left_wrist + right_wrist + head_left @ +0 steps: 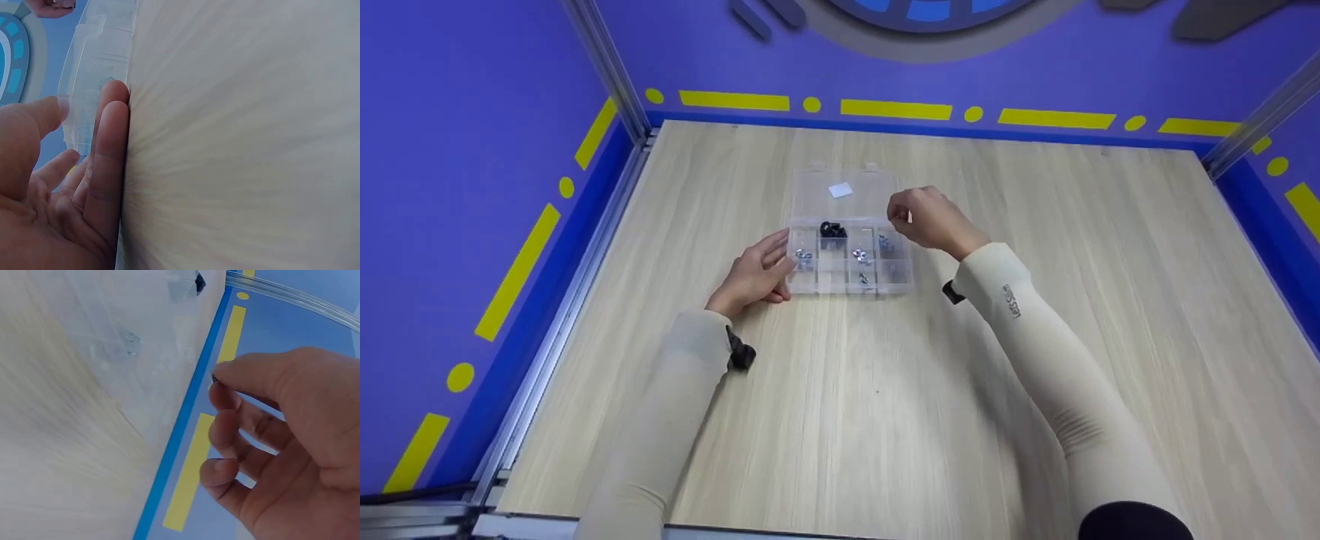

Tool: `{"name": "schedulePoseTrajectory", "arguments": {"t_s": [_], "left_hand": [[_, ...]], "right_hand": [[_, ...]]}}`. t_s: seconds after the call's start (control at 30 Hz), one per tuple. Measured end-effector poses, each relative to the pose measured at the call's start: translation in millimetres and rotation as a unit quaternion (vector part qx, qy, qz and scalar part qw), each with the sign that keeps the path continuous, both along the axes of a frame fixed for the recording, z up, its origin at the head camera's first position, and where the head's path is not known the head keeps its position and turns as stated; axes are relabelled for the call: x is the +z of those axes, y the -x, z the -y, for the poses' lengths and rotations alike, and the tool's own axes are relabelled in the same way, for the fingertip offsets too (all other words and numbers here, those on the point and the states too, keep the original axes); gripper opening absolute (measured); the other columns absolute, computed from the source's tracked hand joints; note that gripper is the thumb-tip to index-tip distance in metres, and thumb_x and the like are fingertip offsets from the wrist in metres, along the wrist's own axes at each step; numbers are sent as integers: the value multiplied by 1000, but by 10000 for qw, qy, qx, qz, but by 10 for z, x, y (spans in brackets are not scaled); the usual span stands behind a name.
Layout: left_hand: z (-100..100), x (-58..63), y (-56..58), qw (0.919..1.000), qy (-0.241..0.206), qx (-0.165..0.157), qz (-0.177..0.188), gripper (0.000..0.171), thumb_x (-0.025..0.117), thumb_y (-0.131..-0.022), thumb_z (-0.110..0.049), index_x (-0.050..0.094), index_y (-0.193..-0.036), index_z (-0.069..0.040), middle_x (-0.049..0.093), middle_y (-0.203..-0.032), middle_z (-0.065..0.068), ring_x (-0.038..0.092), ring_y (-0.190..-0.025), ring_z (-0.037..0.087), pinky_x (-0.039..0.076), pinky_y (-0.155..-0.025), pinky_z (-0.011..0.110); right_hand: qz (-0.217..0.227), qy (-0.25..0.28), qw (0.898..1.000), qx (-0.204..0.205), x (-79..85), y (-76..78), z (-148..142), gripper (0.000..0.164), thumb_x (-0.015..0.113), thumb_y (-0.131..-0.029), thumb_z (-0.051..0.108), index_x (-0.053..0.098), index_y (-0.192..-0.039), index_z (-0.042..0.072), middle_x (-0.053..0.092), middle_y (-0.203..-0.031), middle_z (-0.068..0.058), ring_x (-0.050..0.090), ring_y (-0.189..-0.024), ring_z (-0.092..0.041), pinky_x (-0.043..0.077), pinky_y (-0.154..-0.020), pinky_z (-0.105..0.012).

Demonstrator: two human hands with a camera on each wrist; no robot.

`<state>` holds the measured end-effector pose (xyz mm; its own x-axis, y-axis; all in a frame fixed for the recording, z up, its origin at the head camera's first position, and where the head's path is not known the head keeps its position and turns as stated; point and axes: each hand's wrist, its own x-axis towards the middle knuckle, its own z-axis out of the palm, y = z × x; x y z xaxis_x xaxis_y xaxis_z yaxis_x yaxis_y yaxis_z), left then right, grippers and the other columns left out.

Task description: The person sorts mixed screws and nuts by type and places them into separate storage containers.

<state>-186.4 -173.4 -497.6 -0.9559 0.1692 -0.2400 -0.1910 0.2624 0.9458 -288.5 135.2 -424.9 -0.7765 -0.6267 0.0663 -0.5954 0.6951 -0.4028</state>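
A clear plastic compartment box (832,286) lies on the table with its lid (814,195) folded back. My left hand (754,274) holds the box at its left side. In the left wrist view the thumb (48,115) is on the box's edge and the fingers (109,146) lie low along it. Over the box's right back corner, my right hand (934,217) pinches a small dark metal piece (214,378) between thumb and index finger; its exact kind is too small to tell. The other fingers are loosely curled.
Black parts (832,230) fill a back compartment. Small shiny metal pieces (861,256) lie in several others. A white paper slip (840,190) rests on the lid. Blue-purple walls with yellow marks (896,109) border the wooden table (885,420).
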Motion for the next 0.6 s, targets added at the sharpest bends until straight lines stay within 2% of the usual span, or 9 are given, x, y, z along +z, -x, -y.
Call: {"name": "schedulePoseTrajectory", "arguments": {"t_s": [0.07, 0.27, 0.3, 0.43, 0.6], "left_hand": [[-9, 43, -14, 10000, -18, -4, -4, 66, 57, -107, -20, 25, -165, -19, 31, -165, 11, 68, -65, 26, 59, -53, 29], [-15, 32, -17, 10000, -52, 8, -80, 65, 58, -106, -19, 28, -164, -20, 35, -164, 11, 68, -62, 20, 58, -52, 26], [-5, -7, -1, 9999, -40, 10, -96, 65, 58, -106, -20, 29, -164, -21, 35, -164, 10, 68, -62, 19, 58, -52, 25], [-6, -4, -4, 10000, 9, 46, -57, 66, 58, -106, -20, 28, -164, -21, 34, -165, 10, 68, -62, 19, 58, -52, 26], [-5, -4, -6, 10000, 2, 66, 13, 65, 58, -107, -20, 27, -164, -22, 35, -164, 10, 67, -60, 18, 57, -51, 25]], "right_hand": [[-33, 139, 9999, -48, -25, 20, 15, 12, 65, -95, 0, 75, -101, 0, 72, -94, -11, 62, -84, -25, 56, -78, -38], [-76, 341, 9993, -143, -85, 47, 25, 13, 66, -93, -3, 77, -99, 0, 73, -94, -11, 64, -86, -25, 57, -82, -39], [-50, 341, 9993, -154, -89, 45, 24, 14, 66, -93, -3, 78, -100, 0, 74, -96, -11, 65, -88, -25, 58, -84, -40], [75, 242, 9995, -164, -110, 37, 26, 18, 65, -96, -1, 79, -108, 0, 76, -107, -12, 69, -100, -25, 57, -94, -42], [360, -38, 9993, -118, -157, 14, 18, 30, 57, -97, -3, 77, -118, 1, 73, -121, -14, 66, -118, -31, 52, -104, -46]]}}
